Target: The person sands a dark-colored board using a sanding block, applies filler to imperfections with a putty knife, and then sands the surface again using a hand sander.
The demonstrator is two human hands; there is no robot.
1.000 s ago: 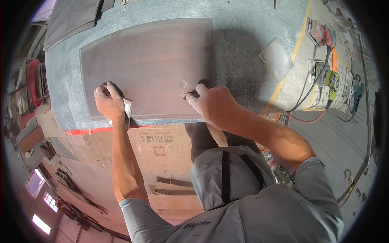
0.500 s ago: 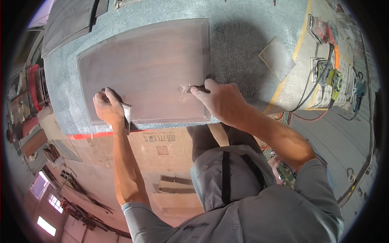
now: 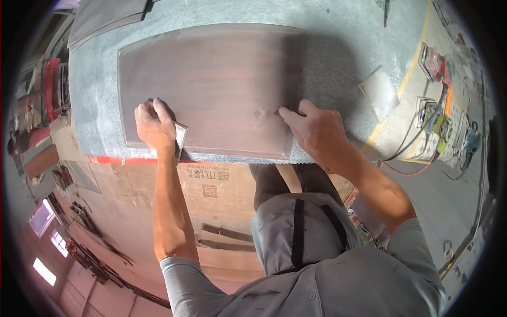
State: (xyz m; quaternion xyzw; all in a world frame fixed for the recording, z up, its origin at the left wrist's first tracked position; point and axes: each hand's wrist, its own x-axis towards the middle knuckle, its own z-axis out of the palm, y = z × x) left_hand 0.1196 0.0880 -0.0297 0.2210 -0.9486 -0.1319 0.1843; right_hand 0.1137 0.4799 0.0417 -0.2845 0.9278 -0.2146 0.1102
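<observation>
A brown wooden panel (image 3: 211,79) with a curved far edge and a dusty surface lies flat on the blue-grey padded table. On its near left part, my left hand (image 3: 154,126) is closed around a thin flat pad (image 3: 181,138), dark on one side with a pale edge jutting out by the wrist. My right hand (image 3: 317,127) is closed in a pinch over the panel's right side. Its fingertips reach a small dark bit that is too small to name. Just left of them, a pale rough patch (image 3: 260,117) marks the wood.
Further right on the table (image 3: 338,79) lies a square pale sheet (image 3: 379,94). Corded sanders, one red (image 3: 434,63) and one green (image 3: 442,126), rest along the right side with loose cables. Dark panels (image 3: 105,18) are stacked at the far left. Cardboard (image 3: 211,185) hangs below the near edge.
The view has shifted, so the panel sits slightly further right. My right fingertips have drawn a little away from the pale patch, which now looks smaller. My left hand keeps its grip on the pad.
</observation>
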